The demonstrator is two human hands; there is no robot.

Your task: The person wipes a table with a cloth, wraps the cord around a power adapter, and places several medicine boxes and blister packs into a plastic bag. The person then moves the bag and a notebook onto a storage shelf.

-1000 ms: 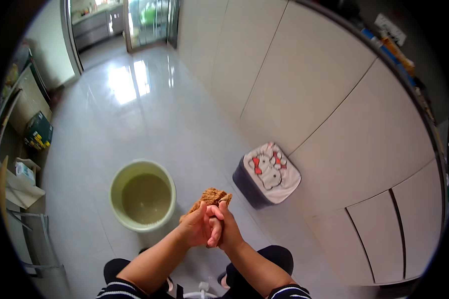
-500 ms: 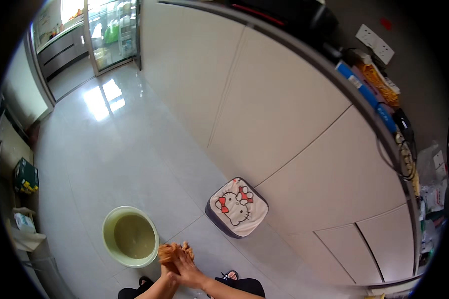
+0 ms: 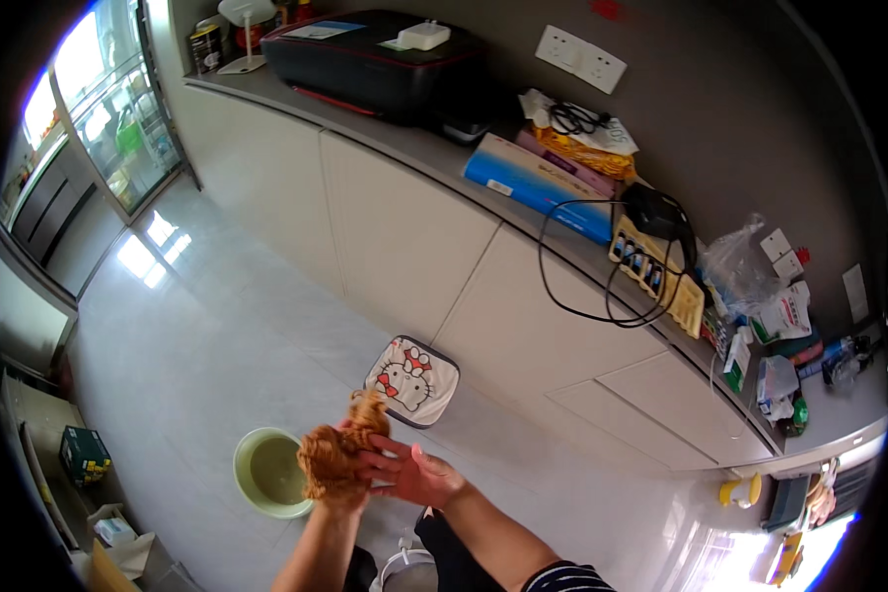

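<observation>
The bucket stands on the floor at near left and contains water. The cloth is in the left hand, to the bucket's right. The storage stool sits farther right, before the cabinet. On the countertop, the printer is far left, with the flat box right of it.

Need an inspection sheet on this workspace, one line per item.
Surface: glossy grey floor, with bright reflections.
Job's things: bunched orange-brown cloth; pale green bucket holding murky liquid.
Clutter: black printer, blue box and clear plastic bag on the counter.
Hands: left hand mostly hidden by the cloth; right hand open, fingers extended at the cloth.
Cables: black cable loops over the counter edge.
Surroundings: pale cabinets, cartoon-topped box, glass door.
</observation>
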